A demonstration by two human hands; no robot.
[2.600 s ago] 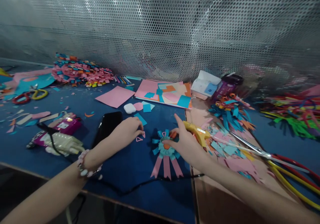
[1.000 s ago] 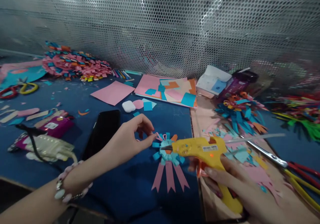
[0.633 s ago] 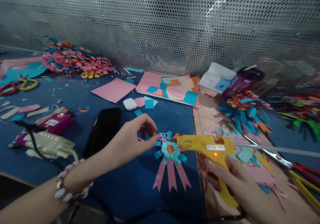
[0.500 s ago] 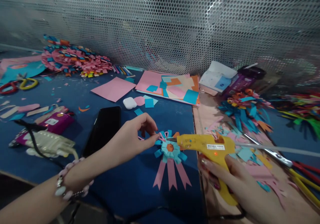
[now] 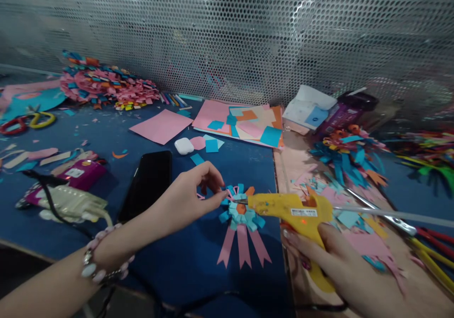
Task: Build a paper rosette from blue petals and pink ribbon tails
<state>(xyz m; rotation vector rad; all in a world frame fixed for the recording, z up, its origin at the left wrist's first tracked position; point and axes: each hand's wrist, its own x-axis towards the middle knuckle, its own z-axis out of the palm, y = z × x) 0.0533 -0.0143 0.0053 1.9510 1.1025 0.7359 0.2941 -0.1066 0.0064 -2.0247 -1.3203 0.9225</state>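
Observation:
My right hand point(image 5: 329, 251) is wrapped round the handle of a yellow hot glue gun point(image 5: 280, 204), whose small light glows. Its metal nozzle points left, over the upper part of a paper rosette point(image 5: 232, 217). The rosette lies flat, with blue and orange loops, an orange centre and pink tails point(image 5: 243, 247) pointing toward me. My left hand point(image 5: 196, 190) is closed in a pinch at the rosette's upper left edge, on a thin pink paper strip point(image 5: 231, 195). The fingers partly hide this strip. A clear glue stick point(image 5: 390, 214) sticks out of the gun's back.
Left of my hand lies a black phone point(image 5: 147, 181), beside a plugged power strip point(image 5: 74, 199). Behind are a white earbud case point(image 5: 184, 146), pink paper point(image 5: 163, 126) and a pile of paper garlands point(image 5: 102, 81). Scissors point(image 5: 400, 225) and paper scraps lie right. A perforated metal panel point(image 5: 227, 39) stands behind.
The glue gun has shifted slightly left and down, so its nozzle now sits over the rosette's upper middle. My left hand has stayed nearly still at the rosette's edge.

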